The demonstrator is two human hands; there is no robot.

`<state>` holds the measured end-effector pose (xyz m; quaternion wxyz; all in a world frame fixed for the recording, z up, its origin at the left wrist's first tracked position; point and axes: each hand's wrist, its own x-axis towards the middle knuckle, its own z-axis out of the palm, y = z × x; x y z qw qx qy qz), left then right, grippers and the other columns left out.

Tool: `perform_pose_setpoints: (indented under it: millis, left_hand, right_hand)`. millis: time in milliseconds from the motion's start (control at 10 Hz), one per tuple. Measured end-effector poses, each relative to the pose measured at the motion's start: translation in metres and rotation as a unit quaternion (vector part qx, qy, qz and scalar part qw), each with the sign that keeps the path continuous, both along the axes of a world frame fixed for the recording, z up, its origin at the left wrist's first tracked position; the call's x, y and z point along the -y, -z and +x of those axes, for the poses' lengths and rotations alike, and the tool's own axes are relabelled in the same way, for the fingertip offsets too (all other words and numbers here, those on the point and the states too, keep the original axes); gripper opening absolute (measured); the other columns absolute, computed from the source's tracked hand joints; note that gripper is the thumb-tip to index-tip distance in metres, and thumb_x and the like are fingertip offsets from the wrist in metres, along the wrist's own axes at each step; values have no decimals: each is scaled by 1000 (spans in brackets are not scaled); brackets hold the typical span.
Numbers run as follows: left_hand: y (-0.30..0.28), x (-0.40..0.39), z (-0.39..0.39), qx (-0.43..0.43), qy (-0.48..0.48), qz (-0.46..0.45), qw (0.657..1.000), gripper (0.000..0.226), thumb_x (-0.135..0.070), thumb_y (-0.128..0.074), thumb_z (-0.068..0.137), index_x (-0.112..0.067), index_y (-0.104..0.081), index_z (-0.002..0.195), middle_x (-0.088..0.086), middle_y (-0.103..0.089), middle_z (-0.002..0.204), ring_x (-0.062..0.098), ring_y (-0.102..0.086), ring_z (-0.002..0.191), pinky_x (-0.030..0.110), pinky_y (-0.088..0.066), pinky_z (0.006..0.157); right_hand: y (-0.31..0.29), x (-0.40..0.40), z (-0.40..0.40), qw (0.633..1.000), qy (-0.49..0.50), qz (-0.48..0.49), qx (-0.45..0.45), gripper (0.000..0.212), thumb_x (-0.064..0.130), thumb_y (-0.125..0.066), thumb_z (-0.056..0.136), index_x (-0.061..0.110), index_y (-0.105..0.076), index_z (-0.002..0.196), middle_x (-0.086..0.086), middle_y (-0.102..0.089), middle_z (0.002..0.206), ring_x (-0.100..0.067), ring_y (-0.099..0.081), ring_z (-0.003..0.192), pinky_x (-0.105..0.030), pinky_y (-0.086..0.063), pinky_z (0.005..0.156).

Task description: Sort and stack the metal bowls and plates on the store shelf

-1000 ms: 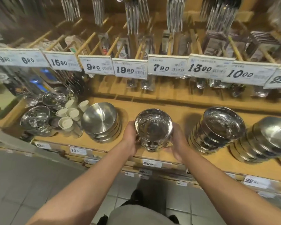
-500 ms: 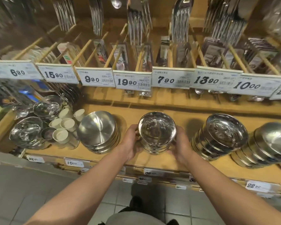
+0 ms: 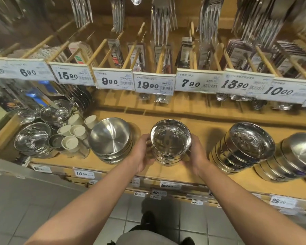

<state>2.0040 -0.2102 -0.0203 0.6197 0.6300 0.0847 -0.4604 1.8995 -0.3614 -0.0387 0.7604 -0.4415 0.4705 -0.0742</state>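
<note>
Both hands clasp a short stack of shiny round steel bowls (image 3: 170, 141) at the middle front of the pale wooden shelf (image 3: 198, 131). The left hand (image 3: 143, 152) wraps the stack's left wall with curled fingers, and the right hand (image 3: 194, 157) cups the right wall, so each grip is closed on the stack from opposite sides. The bowls sit nested, mouths facing up and tipped a little toward the camera, the stack's axis close to vertical. Whether its base rests on the shelf or hangs just above it cannot be told, since the hands hide the lower edge.

Just left stands a stack of brushed steel plates (image 3: 110, 138), leaning toward the camera. Further left are small cream-lidded cups (image 3: 72, 133) and mirror-finish steel bowls (image 3: 33, 138). To the right, well apart, a taller tilted stack of polished steel bowls (image 3: 244, 147) leans, and beyond it a stack of matte steel dishes (image 3: 298, 156) is cut off by the frame edge. White price tags (image 3: 153, 83) line the rail above; the hanging cutlery there is blurred.
</note>
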Motion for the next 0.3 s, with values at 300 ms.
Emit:
perform_pose_setpoints:
  millis: [300]
  left_hand:
    - [5,-44,-17,-12,-36,-5,999,37,-34,-44,105,-9,-60,127,14,-65,128,32,-60,122,49,-56,96]
  right_hand:
    - [3,-9,-49,1000,-6,13,-22,36,46,-35,105,21,-57,119,2,-61,112,-15,-57,102,-44,-46,101]
